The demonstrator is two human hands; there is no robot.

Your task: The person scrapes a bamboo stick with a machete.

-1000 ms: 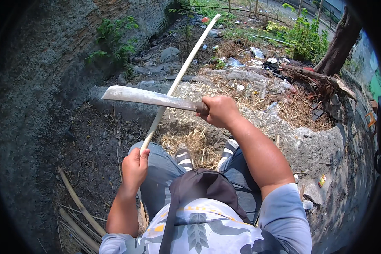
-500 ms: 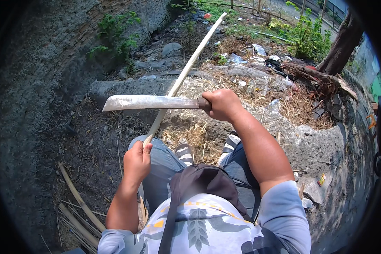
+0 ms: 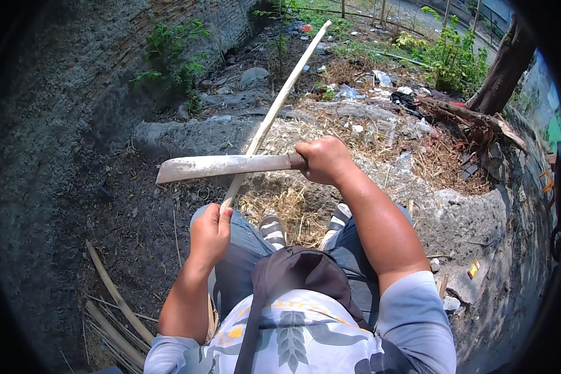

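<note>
My left hand is closed round the near end of a long pale peeled stick, above my left knee. The stick slants away to the far right, its far part over the ground. In my right hand is the dark handle of a machete, gripped in a fist. The broad, worn blade points left and lies across the stick a short way beyond my left hand. Whether its edge bites into the wood I cannot tell.
Pale shavings lie beyond my sandalled feet, near a rough concrete ledge. Several cut strips rest at the lower left, by a wall. Litter and a leaning tree trunk are at the far right.
The machete and my right hand have come slightly nearer, down along the stick, and the blade's tip has dipped. My left hand has shifted a little right with the stick's near end.
</note>
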